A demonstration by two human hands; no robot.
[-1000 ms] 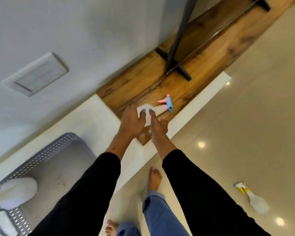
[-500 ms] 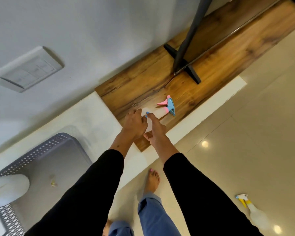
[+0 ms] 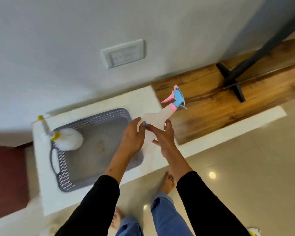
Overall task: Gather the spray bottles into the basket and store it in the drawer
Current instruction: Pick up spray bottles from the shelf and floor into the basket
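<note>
A clear spray bottle [image 3: 156,120] with a pink and blue trigger head is held in the air just right of the grey plastic basket [image 3: 63,169]. My left hand [image 3: 132,137] grips its base from the left and my right hand [image 3: 163,136] holds its body from below. The basket sits on a white ledge [image 3: 46,193]. A second spray bottle [image 3: 67,139], white with a yellow collar, lies across the basket's far left rim, nozzle pointing out. A third bottle's yellow and white head [image 3: 253,232] shows on the floor at the bottom right edge.
A wooden shelf top [image 3: 211,106] adjoins the ledge on the right, with a black metal stand foot [image 3: 232,80] on it. A wall switch plate [image 3: 123,53] is behind. Glossy beige floor tiles [image 3: 245,167] and my bare feet lie below. A dark red surface [image 3: 7,176] sits at left.
Both hands have lifted the pink and blue bottle off the wooden top and carried it left toward the basket. The view has swung left, bringing the whole basket into sight.
</note>
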